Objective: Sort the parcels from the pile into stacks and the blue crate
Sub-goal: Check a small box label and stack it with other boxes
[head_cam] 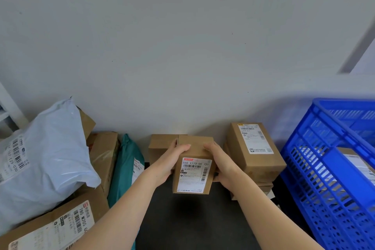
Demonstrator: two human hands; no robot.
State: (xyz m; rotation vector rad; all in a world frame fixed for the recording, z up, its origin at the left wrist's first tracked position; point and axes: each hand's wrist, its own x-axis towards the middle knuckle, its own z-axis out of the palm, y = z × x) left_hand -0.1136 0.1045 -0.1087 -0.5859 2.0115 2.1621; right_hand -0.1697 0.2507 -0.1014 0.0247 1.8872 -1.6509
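Small labelled carton (pixel 193 170) gripped by both hands, left hand (pixel 172 160) and right hand (pixel 222 163) curled on its sides. Long axis points away toward the wall. Box stack (pixel 254 148) just right of carton; right hand nearer it, blue crate (pixel 324 148) further right.

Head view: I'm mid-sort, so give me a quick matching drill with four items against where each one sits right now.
Items:
1. labelled box
2. blue crate
3. white mailer bag
4. teal bag

Places:
A. far left edge
B. gripped by the left hand and right hand, centre
C. far right edge
D. upright, just left of the held box

Pairs: 1-B, 2-C, 3-A, 4-D
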